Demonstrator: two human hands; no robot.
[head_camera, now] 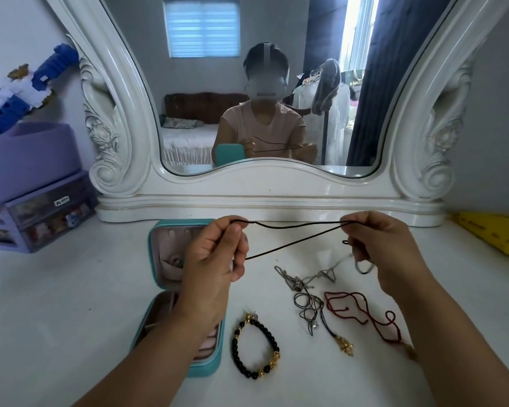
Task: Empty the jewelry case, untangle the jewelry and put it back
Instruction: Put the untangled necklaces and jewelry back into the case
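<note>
Black cord (291,230) is held taut above the white tabletop (71,289), stretched between both hands; judged so that its run can be read and any crossing found

Left hand (215,259): fingers curled, cord pinched between thumb and forefinger at the top, a second strand emerging lower from the fist. Two strands are therefore kept apart within one grip

Right hand (382,248): fingers curled, the cord's other end pinched at thumb and forefinger; a small dark knot or loop is seen just beneath the fingertips. A silver chain (326,273) trails from under this hand down to the table; whether it is gripped or merely snagged on the cord cannot be told

Jewelry case (171,304), teal with pink lining, lies open at the left, lid propped toward the mirror (265,83). It is partly hidden by the left forearm; something small remains in the lid pocket, otherwise the contents appear mostly removed

Spread apart on the table, likely to prevent re-tangling: black-and-gold bead bracelet (254,346) beside the case; a grey cord tangle (307,308) with a gold charm (346,345); a red cord (362,312) lying loose at the right, its end passing under the right forearm

Judgement: untangling stage, mid-task; nothing seen returned to the case yet
</note>
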